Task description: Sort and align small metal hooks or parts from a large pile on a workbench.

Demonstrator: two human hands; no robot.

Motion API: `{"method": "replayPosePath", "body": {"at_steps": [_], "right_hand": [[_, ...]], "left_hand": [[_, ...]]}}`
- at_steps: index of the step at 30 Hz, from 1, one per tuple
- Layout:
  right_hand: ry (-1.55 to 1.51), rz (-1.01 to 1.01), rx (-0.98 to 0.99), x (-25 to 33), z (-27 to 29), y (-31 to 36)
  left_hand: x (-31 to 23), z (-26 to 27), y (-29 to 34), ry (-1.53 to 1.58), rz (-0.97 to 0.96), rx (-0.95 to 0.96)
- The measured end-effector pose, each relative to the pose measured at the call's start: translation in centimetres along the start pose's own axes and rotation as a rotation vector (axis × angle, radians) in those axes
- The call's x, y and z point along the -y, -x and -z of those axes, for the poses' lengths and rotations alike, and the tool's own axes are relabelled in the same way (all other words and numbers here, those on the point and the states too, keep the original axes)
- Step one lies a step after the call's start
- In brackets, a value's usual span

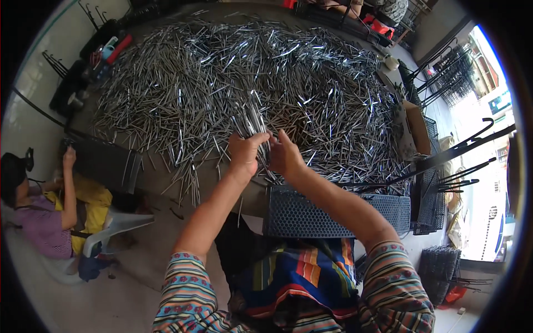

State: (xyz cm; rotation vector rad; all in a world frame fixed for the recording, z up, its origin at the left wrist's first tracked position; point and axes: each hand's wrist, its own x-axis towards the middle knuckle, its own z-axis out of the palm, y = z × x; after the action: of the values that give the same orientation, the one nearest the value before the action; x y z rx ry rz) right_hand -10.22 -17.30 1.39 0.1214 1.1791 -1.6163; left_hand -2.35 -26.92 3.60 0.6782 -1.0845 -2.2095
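Observation:
A bundle of thin, shiny metal strips [250, 117] stands out of my left hand [244, 154], whose fingers are closed round it. Close against its right side is my right hand [286, 156], fingers curled in toward the strips and thumb raised; how many strips it grips is hidden. Both hands are over the near edge of a wide, loose heap of similar metal strips [183, 89]. The lower ends of the bundle are mostly covered by my fingers.
A perforated grey plastic basket [338, 213] sits before my lap. An open cardboard box [416, 127] and black hooked racks [466, 147] stand to the right. At the left a seated person [47, 216] works beside a dark box [105, 164]. Red-handled tools [118, 49] lie far left.

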Motion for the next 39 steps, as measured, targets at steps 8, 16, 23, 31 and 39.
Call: {"method": "replayPosePath", "body": {"at_steps": [8, 16, 23, 31, 39], "right_hand": [[-0.262, 0.344, -0.247, -1.1, -1.9, -2.2], [0.668, 0.788, -0.485, -0.6, -2.0, -0.6], [0.109, 0.034, 0.259, 3.1, 2.1, 4.5], [0.233, 0.050, 0.294, 4.1, 2.7, 5.7], [0.808, 0.122, 0.568, -1.4, 7.6, 19.1]], "left_hand": [[0.2, -3.9, 2.9, 0.187, -0.163, -0.081], [4.2, -1.9, 0.4, 0.231, -0.055, -0.169], [1.8, -1.3, 4.5, 0.261, 0.092, 0.013], [5.1, -2.0, 14.2, 0.082, 0.548, 0.222], [7.2, -3.0, 25.2, 0.203, 0.631, 0.662]]}}
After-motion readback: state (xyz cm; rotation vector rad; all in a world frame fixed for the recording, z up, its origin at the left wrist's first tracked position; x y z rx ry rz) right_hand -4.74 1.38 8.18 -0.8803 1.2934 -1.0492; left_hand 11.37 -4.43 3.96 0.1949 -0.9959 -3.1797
